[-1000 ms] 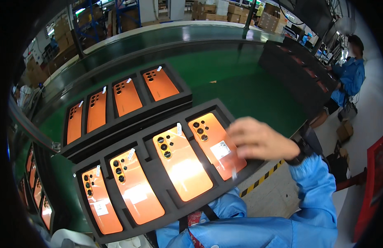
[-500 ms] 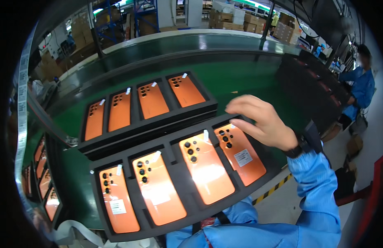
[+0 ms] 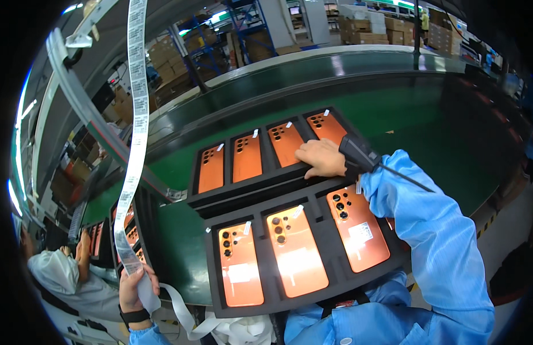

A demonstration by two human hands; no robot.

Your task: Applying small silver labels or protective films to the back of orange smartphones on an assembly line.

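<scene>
Two black foam trays lie on the green conveyor belt (image 3: 404,115). The far tray (image 3: 249,190) holds several orange phones back-side up, each with a small white tab. The near tray (image 3: 266,287) shows three orange phones (image 3: 295,253); my blue sleeve covers its right end. My right hand (image 3: 319,158) lies on the far tray's front rim with its fingers curled over the edge, and a black device (image 3: 358,152) sits at the wrist. My left hand (image 3: 134,290), low at the left, grips a long white label strip (image 3: 137,115) that runs up out of view.
More black trays with orange phones (image 3: 131,241) stand at the left beside the belt. Another person in a light coat (image 3: 59,276) sits at the lower left. Shelves and cardboard boxes (image 3: 168,52) fill the background. A yellow-black striped edge (image 3: 485,213) borders the bench on the right.
My right hand has gone from above the near tray's right phone to the far tray's front rim. My left hand with the label strip has come into view.
</scene>
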